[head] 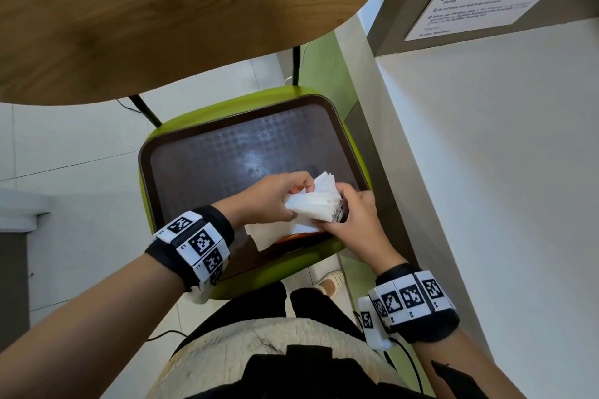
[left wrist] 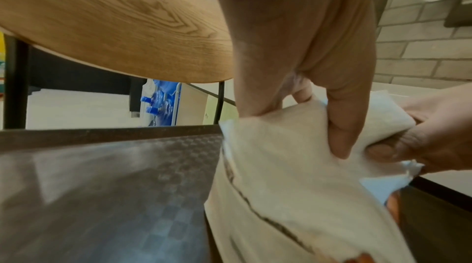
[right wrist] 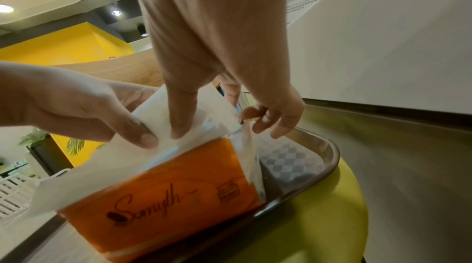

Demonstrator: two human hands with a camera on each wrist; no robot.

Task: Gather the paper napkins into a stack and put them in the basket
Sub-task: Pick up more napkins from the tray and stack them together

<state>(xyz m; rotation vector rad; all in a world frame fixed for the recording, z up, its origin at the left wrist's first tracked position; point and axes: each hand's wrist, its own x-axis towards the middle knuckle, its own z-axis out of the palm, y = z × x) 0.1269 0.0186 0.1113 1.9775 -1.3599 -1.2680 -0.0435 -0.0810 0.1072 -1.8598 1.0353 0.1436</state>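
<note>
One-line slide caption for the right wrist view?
Both hands pull white napkins from an orange pack on a tray.

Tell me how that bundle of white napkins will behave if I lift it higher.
The napkins probably flop: a loose sheet droops below the left hand. Likely light and compressible, bulging under the thumb. Sheets fan near the right hand, so some may slip.

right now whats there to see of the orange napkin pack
The orange napkin pack is a soft glossy wrapper with dark cursive lettering and a small stack icon on its side. It sits at the near edge of the brown tray, its top open with white napkins bulging out. The left hand pinches the napkins; the right hand grips the pack's end.
</note>
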